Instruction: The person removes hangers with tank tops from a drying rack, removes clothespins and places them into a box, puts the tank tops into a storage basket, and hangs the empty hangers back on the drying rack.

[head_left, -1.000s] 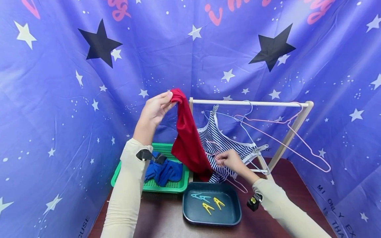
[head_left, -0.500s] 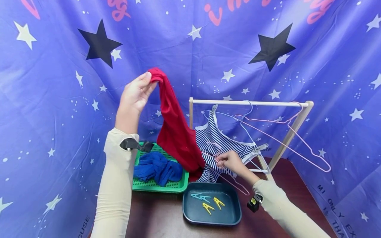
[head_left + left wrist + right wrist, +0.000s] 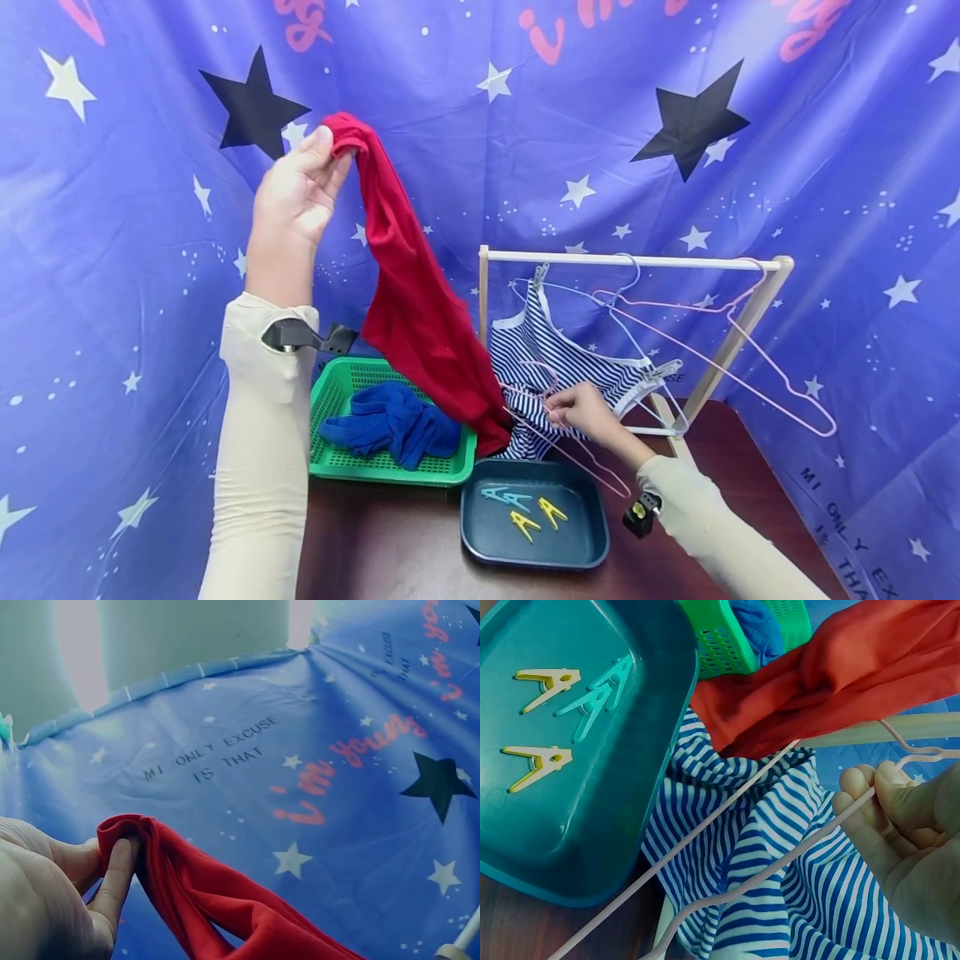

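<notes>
High on the left in the head view, my left hand (image 3: 288,196) pinches the gathered top edge of a red garment (image 3: 420,308) between thumb and fingers. The cloth slants down to the right, its lower end bunched against the striped top. My right hand (image 3: 588,412) pinches a pink hanger (image 3: 675,850) near its neck, low in front of that top. One end of the hanger reaches the red cloth; whether it goes inside is hidden. Behind, a navy-and-white striped tank top (image 3: 581,354) hangs on a blue hanger (image 3: 633,333), held by grey clips (image 3: 662,372).
A wooden rack (image 3: 697,262) also carries another pink hanger (image 3: 780,382). At left, a green basket (image 3: 330,468) holds a blue garment (image 3: 397,425). In front stands a dark teal tray (image 3: 536,560) with blue and yellow clothespins (image 3: 551,512). A star-printed curtain (image 3: 420,75) surrounds the table.
My left hand has moved up and to the left, pulling the red garment's top edge along and stretching the cloth. My right hand with the pink hanger has stayed almost in place.
</notes>
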### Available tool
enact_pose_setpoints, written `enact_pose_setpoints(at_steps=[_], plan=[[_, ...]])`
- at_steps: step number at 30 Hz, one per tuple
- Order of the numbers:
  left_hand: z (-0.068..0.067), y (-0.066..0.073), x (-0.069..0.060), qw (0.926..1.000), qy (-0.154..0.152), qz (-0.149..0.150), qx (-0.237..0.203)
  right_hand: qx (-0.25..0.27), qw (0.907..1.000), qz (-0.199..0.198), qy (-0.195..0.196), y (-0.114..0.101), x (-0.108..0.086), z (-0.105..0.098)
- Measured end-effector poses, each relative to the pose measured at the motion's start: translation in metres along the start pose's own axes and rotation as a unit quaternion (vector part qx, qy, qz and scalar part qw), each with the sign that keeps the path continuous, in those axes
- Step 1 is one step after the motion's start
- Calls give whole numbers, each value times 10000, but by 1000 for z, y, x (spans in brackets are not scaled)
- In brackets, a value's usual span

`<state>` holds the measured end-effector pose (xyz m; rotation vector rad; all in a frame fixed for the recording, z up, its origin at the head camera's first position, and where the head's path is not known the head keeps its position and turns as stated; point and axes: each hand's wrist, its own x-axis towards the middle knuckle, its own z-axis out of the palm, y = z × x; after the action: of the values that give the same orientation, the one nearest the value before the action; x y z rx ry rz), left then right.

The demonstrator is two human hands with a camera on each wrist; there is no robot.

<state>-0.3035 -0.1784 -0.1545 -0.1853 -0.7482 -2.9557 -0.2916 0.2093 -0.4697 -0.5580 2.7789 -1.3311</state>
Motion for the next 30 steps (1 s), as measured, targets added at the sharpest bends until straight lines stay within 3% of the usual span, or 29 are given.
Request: enact_pose_setpoints(at_steps=[9,18,24,30], plan=[[8,23,11,9990,125,386,-202,10,9998,192,-2,2,1,3],[9,41,19,9972,295,574,-370,461,9988,133,-20,4,3,4],[5,41,20,9970,387,599,-312,368,9993,71,-8,4,4,4],[0,31,16,9971,456,604,-96,296,9996,21,16,3,3,4]])
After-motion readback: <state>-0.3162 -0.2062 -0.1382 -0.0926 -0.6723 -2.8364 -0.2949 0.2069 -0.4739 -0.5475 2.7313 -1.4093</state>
